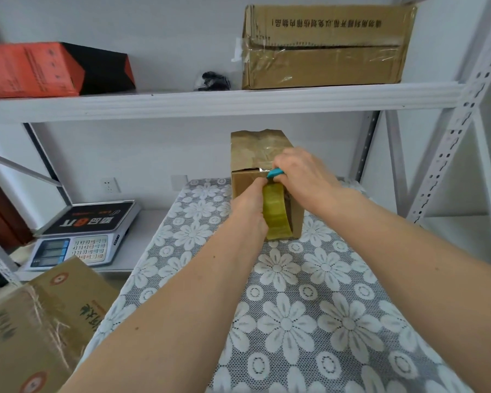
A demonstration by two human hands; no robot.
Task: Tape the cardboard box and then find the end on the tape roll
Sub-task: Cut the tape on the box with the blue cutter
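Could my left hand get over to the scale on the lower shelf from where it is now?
Probably yes, but not right now. The scale sits uncovered to the left, with nothing between it and the left hand. That hand is holding the tape roll against the cardboard box, so it would have to let go first.

A floral lace cloth (309, 307) covers the table, cardboard box (247, 154) standing on it.

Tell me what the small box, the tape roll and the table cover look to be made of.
Small box: brown cardboard, matte and creased, partly under glossy clear tape. Tape roll: yellowish translucent plastic film, shiny. Table cover: white lace-like fabric, judging by the openwork flower pattern; fabric or vinyl cannot be told.
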